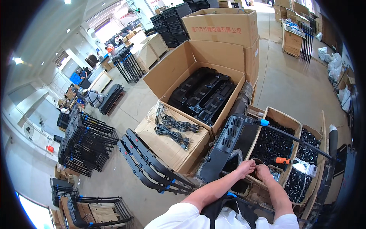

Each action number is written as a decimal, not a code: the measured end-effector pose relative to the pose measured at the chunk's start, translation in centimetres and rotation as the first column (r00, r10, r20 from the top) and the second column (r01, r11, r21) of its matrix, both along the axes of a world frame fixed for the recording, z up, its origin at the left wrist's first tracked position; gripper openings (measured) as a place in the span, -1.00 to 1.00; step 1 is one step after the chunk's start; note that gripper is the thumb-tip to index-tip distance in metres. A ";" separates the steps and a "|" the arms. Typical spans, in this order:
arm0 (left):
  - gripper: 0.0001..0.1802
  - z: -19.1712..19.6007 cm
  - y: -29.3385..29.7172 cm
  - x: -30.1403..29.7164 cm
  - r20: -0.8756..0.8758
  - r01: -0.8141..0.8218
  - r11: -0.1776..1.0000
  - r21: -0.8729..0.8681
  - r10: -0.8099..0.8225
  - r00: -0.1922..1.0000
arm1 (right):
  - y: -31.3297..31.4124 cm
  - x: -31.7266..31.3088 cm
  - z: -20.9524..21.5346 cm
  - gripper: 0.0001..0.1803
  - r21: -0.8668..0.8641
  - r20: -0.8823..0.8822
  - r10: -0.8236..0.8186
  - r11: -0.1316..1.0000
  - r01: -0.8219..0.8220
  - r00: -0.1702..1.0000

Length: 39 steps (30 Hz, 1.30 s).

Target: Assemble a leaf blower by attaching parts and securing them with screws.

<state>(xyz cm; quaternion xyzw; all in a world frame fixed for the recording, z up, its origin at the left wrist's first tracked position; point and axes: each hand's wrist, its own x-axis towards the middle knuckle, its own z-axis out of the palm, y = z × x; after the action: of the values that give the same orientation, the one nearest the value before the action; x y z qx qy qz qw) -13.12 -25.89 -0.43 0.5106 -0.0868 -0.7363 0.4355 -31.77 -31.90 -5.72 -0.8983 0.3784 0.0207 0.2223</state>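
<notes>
My left hand (247, 168) and my right hand (262, 173) are close together over the near edge of a wooden bin. The fingers of both are curled in, and whatever they may hold is too small or hidden to make out. Just right of my right hand sits a small box of shiny metal pieces (274, 174), perhaps screws. An orange power screwdriver (282, 160) lies beyond it, across the bin's divider. To the left of my hands, a long black plastic housing with vent slots (230, 131) rests at a slant on the workbench.
Small black parts (272, 147) fill the wooden bin (298, 147). An open carton (217, 47) of black housings stands ahead. Coiled black power cords (173, 128) lie on a closed carton (146, 143). Curved black frames (148, 160) lean at the left; stacked frames (85, 141) stand beyond.
</notes>
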 end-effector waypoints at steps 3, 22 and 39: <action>-0.46 -1.2 -0.7 -1.0 0.010 -0.017 1.000 0.025 0.016 1.000 | -0.2 0.5 1.5 -0.79 0.086 0.041 -0.180 0.981 0.176 0.983; -0.75 -1.2 -1.7 -1.3 -0.318 -0.084 0.978 0.191 0.143 0.937 | 4.0 -2.6 10.0 -0.52 0.706 0.115 -0.939 0.306 0.638 0.323; -0.76 5.5 6.4 1.3 -0.148 0.102 0.991 -0.082 -0.114 0.982 | -5.9 -4.7 -2.3 -0.39 0.435 0.546 -0.826 0.426 0.793 0.144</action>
<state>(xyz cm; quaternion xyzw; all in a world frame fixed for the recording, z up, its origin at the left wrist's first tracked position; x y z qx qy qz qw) -11.80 -19.51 5.02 0.4308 -0.1082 -0.7919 0.4189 -36.44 -37.85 -8.00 -0.4795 0.6828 -0.4332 0.3408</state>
